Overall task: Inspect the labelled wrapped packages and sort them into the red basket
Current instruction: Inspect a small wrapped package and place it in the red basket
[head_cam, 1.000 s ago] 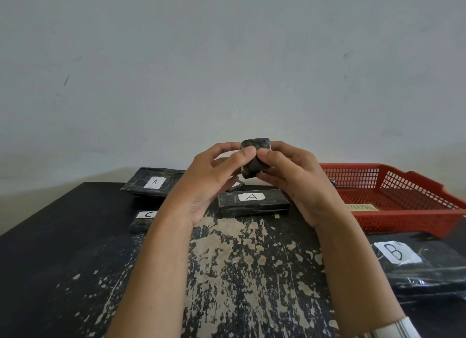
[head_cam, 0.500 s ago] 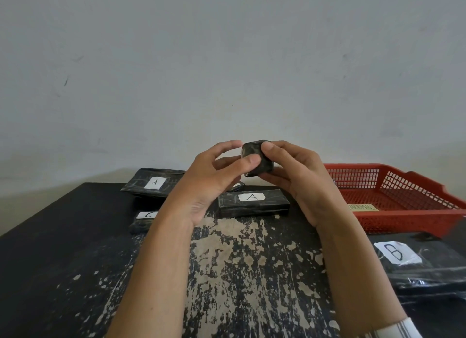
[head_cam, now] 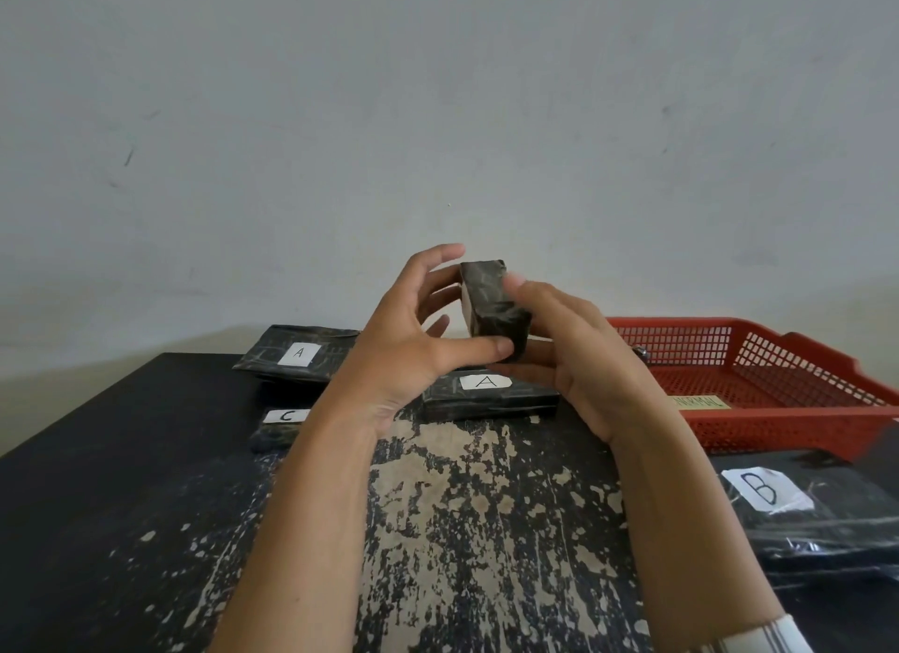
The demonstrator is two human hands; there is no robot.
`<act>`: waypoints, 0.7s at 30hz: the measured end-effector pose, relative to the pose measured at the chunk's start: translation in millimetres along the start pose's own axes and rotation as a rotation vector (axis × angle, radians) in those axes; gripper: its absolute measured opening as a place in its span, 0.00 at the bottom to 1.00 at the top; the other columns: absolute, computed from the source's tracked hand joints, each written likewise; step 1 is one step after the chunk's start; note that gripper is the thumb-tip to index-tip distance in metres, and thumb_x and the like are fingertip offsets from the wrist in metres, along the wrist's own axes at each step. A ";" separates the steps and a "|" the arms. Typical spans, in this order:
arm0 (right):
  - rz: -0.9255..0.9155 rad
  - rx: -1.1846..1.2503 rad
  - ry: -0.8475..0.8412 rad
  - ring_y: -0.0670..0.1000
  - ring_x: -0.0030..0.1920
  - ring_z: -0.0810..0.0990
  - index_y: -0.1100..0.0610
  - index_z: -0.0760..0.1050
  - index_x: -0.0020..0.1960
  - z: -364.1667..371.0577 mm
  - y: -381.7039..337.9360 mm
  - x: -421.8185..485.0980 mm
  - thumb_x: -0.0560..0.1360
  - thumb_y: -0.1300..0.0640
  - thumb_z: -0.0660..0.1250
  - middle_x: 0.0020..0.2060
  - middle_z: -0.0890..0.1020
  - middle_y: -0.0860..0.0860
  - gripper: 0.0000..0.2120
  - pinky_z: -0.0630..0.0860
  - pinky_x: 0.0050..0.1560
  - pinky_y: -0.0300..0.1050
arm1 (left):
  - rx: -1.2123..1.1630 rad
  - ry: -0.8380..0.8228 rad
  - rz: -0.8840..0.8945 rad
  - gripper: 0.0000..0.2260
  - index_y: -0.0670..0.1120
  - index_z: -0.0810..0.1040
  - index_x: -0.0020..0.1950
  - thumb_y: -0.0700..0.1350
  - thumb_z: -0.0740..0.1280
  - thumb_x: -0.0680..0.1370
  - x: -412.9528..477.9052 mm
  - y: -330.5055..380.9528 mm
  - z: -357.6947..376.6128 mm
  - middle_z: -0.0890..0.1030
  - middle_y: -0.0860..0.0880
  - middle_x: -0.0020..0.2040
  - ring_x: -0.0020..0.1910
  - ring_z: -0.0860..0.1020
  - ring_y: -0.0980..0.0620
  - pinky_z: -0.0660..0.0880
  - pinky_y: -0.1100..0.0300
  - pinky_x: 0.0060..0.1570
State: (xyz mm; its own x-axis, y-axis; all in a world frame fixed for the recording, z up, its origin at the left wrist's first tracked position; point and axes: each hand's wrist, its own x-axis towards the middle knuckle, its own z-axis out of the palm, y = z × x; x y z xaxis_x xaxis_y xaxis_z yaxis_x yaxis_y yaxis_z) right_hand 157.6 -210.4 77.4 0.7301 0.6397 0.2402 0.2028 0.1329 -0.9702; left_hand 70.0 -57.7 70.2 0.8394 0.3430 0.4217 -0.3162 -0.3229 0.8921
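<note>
Small black-wrapped block (head_cam: 494,311) is held up over the table (head_cam: 121,482), between both hands, approx. mid-frame. Right hand (head_cam: 579,360) cradles it from behind and below, fingers curled round the far side; left hand (head_cam: 408,346) pins the lower near corner w/ the thumb, its other fingers spread loose and off the block. So: both hands gripping the one package, right doing most of the carrying. Its long axis runs tilted, top end away from the person, bottom end toward the right palm. No label readable on the faces showing.

Red basket (head_cam: 778,409) sits to the right, near the right hand, so I'd guess that hand makes the drop.

Wrap looks like glossy, creased black film, boxy shape, prob. slippery. On the table: two flat packs marked A (head_cam: 299,355) (head_cam: 486,394), one marked C (head_cam: 282,423), a B pack (head_cam: 802,506) just in front of the basket. Tabletop paint is worn & flaking.
</note>
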 end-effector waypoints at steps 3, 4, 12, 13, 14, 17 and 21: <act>-0.025 0.064 0.024 0.52 0.49 0.89 0.54 0.76 0.70 -1.1 1.7 1.4 0.82 0.56 0.68 0.52 0.88 0.55 0.17 0.84 0.46 0.43 | 0.045 -0.072 0.019 0.44 0.62 0.68 0.75 0.43 0.84 0.64 1.3 -2.8 0.1 0.76 0.63 0.70 0.71 0.72 0.64 0.68 0.55 0.72; -0.034 0.071 0.023 0.52 0.50 0.89 0.53 0.75 0.70 -2.4 2.3 2.1 0.82 0.58 0.69 0.52 0.89 0.55 0.18 0.84 0.45 0.43 | 0.043 -0.089 0.009 0.45 0.64 0.67 0.75 0.49 0.84 0.62 1.4 -2.9 -0.3 0.74 0.64 0.71 0.72 0.72 0.62 0.69 0.56 0.70; -0.170 -0.062 -0.003 0.52 0.58 0.87 0.55 0.80 0.60 -8.2 10.0 3.9 0.76 0.74 0.71 0.55 0.88 0.52 0.19 0.84 0.58 0.52 | -0.019 -0.031 -0.226 0.35 0.53 0.81 0.63 0.74 0.58 0.68 0.0 9.2 3.6 0.86 0.51 0.57 0.56 0.85 0.52 0.81 0.54 0.61; -0.189 -0.066 -0.005 0.51 0.58 0.87 0.55 0.81 0.58 -8.0 9.1 3.1 0.75 0.75 0.71 0.54 0.88 0.51 0.19 0.85 0.57 0.49 | -0.038 -0.038 -0.243 0.33 0.52 0.83 0.61 0.73 0.59 0.69 -0.2 10.1 3.7 0.88 0.51 0.54 0.54 0.86 0.52 0.81 0.55 0.59; -0.208 -0.077 -0.006 0.50 0.58 0.87 0.55 0.81 0.57 -8.2 9.2 3.1 0.75 0.75 0.71 0.53 0.88 0.51 0.19 0.84 0.56 0.47 | -0.049 -0.050 -0.250 0.32 0.51 0.84 0.59 0.73 0.60 0.69 -0.4 10.3 3.8 0.88 0.50 0.52 0.53 0.86 0.52 0.81 0.57 0.58; -0.251 -0.084 -0.014 0.48 0.56 0.87 0.55 0.81 0.55 -8.5 8.5 2.4 0.74 0.75 0.71 0.49 0.89 0.48 0.18 0.83 0.59 0.46 | -0.066 -0.062 -0.247 0.31 0.49 0.85 0.57 0.70 0.68 0.65 0.2 8.2 4.4 0.88 0.47 0.52 0.52 0.87 0.52 0.82 0.58 0.56; -0.277 -0.111 -0.017 0.48 0.61 0.85 0.54 0.81 0.57 -8.4 8.5 2.8 0.73 0.73 0.74 0.53 0.88 0.48 0.19 0.78 0.69 0.52 | -0.097 0.005 -0.230 0.34 0.45 0.86 0.56 0.67 0.77 0.60 2.0 5.0 2.2 0.88 0.46 0.52 0.52 0.87 0.49 0.83 0.53 0.58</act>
State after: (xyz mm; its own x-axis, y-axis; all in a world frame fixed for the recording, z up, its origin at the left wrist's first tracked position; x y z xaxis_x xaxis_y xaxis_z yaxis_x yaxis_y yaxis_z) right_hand 166.8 -213.8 70.1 0.6261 0.6035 0.4937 0.4633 0.2213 -0.8581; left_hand 71.0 -60.5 75.1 0.8922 0.4020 0.2058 -0.1576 -0.1500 0.9761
